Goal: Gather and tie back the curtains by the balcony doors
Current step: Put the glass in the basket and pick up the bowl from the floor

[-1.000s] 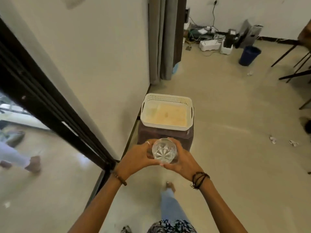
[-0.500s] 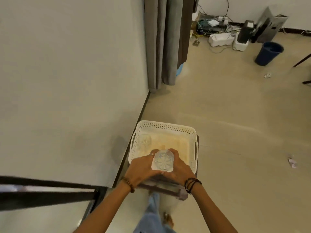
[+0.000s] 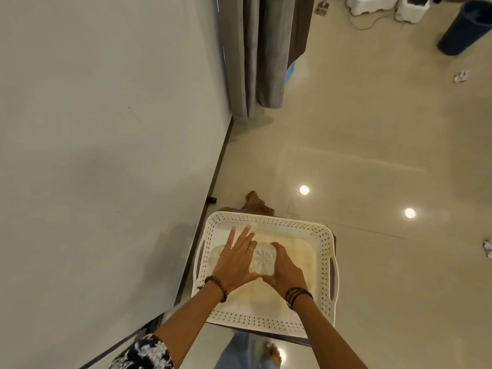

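The grey curtains (image 3: pixel 253 62) hang bunched against the wall's end at the top, well beyond my hands. Both hands are low inside a white perforated basket (image 3: pixel 266 218). A clear cut glass (image 3: pixel 262 262) stands upside down between them. My right hand (image 3: pixel 286 272) curls round its right side. On the glass's left side my left hand (image 3: pixel 235 262) lies with fingers straight and spread, reaching over a second clear glass (image 3: pixel 217 255) that lies in the basket's left part.
The basket sits on a dark stool (image 3: pixel 292 339) beside the white wall (image 3: pixel 106 155). A brown cloth (image 3: pixel 257 205) lies just behind it. A blue bin (image 3: pixel 463 27), white devices with cables (image 3: pixel 372 4) and crumpled paper (image 3: pixel 460 75) are on the tiled floor.
I have stepped up to the basket and lowered the glass into it with both hands. My left fingers have straightened off the glass. The balcony door frame has left the view.
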